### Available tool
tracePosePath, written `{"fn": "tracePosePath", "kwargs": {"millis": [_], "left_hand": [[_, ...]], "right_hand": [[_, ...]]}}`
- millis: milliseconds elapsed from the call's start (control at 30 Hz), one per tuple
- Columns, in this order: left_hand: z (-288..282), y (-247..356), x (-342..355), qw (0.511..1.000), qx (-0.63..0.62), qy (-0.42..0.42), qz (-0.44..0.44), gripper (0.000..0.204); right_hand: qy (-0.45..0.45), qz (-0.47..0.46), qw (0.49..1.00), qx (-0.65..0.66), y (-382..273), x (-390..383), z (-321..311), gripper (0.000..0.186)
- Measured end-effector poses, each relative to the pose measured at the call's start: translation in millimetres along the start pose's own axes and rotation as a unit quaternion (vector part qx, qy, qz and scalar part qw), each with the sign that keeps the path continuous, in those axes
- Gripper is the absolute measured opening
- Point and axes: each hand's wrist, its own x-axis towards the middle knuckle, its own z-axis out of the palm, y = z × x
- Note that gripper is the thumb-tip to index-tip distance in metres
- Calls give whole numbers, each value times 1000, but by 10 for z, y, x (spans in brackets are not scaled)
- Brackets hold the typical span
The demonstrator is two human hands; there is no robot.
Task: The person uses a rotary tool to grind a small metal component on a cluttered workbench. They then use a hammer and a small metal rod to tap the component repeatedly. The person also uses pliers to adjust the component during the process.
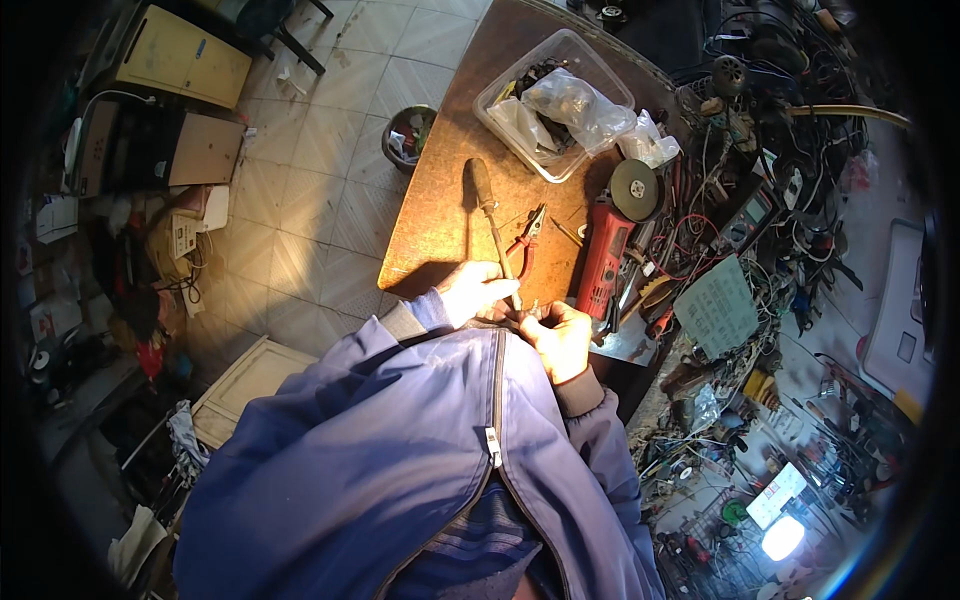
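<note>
My left hand is at the near edge of the wooden table, its fingers closed round the shaft of a long thin tool with a dark handle. The handle points away from me over the table; its exact kind is unclear. Close beside it, my right hand is closed in a pinch near the tool's lower end. Whatever small piece lies between those fingertips is too hidden to name. Just beyond the hands rest red-handled pliers. A red angle grinder with a grey disc lies to the right of them.
A clear plastic box with bags and parts stands at the table's far end, a white plastic bag beside it. Tangled wires, a multimeter and a greenish card crowd the right. Past the left edge, a bin stands on the floor.
</note>
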Motion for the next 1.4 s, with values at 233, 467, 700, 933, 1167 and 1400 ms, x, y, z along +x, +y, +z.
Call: {"fn": "tracePosePath", "kwargs": {"millis": [233,467,700,933,1167,1400], "left_hand": [[31,46,1,1000,3,22,-14,27],[0,22,18,1000,10,18,5,27],[4,24,-3,1000,-16,11,3,27],[20,32,-7,999,-31,29,-8,26],[-29,-34,39,1000,0,23,12,26],[52,39,-14,999,-38,20,-5,26]], "right_hand": [[-18,1,999,-30,-64,12,-26,12],[-11,1,1000,-2,-53,46,16,10],[-15,-6,999,-45,-91,-6,-20,13],[-9,-9,998,-55,-101,-7,-7,13],[1,3,998,-62,-93,60,30,14],[-6,-26,999,-32,-185,29,22,22]]}}
